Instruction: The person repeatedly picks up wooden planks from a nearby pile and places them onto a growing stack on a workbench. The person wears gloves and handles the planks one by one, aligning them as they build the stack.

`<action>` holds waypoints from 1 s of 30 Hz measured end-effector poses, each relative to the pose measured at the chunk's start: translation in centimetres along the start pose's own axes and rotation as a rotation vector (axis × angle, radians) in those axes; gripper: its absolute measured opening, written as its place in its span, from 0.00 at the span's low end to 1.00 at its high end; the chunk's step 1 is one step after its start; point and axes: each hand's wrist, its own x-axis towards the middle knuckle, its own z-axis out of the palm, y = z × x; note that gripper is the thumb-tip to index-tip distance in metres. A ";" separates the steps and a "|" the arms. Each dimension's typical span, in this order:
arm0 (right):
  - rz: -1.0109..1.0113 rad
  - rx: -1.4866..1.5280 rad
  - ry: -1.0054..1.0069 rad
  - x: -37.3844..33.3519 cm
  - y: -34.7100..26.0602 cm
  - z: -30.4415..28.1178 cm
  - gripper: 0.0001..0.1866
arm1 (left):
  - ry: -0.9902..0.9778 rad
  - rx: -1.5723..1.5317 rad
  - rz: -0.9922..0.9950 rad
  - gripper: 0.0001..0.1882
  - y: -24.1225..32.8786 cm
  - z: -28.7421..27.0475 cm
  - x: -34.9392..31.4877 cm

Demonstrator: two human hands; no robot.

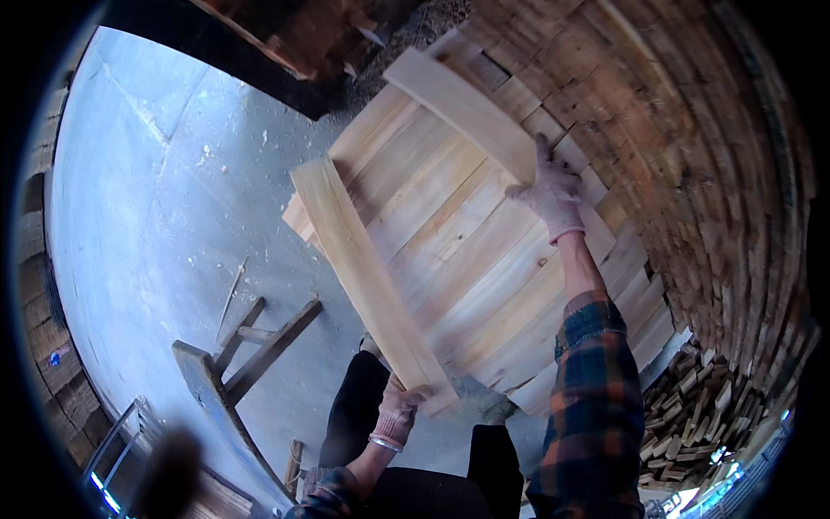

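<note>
Both my hands wear pale gloves. My left hand is closed around the near end of a light wooden board, which slants away to the far left over the left side of a layer of planks. At the far right, my right hand has its thumb and fingers around the near end of a second board. That board stretches toward the far left across the plank layer. The planks lie side by side, and some show knots. My fingertips under both boards are hidden.
A tall stack of boards rises along the right. Lower right lies a heap of short wood pieces. A wooden trestle stands on the grey floor to the left. A dark beam crosses the far side.
</note>
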 end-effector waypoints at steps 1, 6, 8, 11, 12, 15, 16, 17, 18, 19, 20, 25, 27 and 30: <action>-0.014 -0.073 -0.019 -0.8 -1.1 -0.5 0.55 | 0.018 -0.080 -0.048 0.28 -0.6 -1.2 0.4; -0.026 -0.057 -0.143 -1.3 -0.2 -0.5 0.58 | 0.009 -0.061 -0.031 0.22 -0.7 -1.3 0.9; -0.062 -0.097 -0.073 -1.1 0.4 0.5 0.57 | 0.020 -0.099 -0.044 0.22 -1.0 -1.4 1.0; -0.123 -0.165 0.009 -0.3 -0.3 -0.5 0.58 | 0.032 -0.193 -0.115 0.19 -1.3 -2.1 1.1; -0.147 -0.189 0.028 0.2 -0.7 -1.0 0.58 | 0.040 -0.231 -0.148 0.18 -1.4 -2.4 1.0; -0.191 -0.122 0.103 2.4 0.5 -0.7 0.56 | -0.033 0.168 -0.026 0.16 -0.8 -0.2 0.7; -0.197 -0.143 0.199 2.2 0.9 0.1 0.55 | -0.051 0.043 -0.047 0.16 -1.2 -0.5 0.9; -0.201 -0.166 0.296 1.9 1.5 1.3 0.55 | -0.071 -0.082 -0.071 0.16 -1.8 -1.1 1.3; -0.209 -0.183 0.398 1.5 1.2 1.4 0.54 | -0.089 -0.205 -0.084 0.15 -1.5 -1.0 1.5; -0.198 -0.137 0.356 0.9 1.7 1.2 0.55 | -0.059 -0.186 -0.096 0.16 -1.4 -0.7 1.7; -0.206 -0.081 0.306 -0.4 0.5 0.5 0.55 | -0.009 -0.175 -0.098 0.16 -0.4 0.1 1.5; -0.209 0.366 0.034 -11.0 2.2 2.4 0.56 | -0.026 -0.229 -0.105 0.18 -3.2 -2.3 2.6; -0.142 0.692 -0.037 -16.0 3.9 4.5 0.54 | -0.028 -0.277 -0.098 0.15 -3.6 -1.8 2.9; 0.099 0.695 -0.171 -22.2 6.4 5.2 0.53 | -0.081 -0.094 -0.106 0.13 -3.4 -0.5 2.9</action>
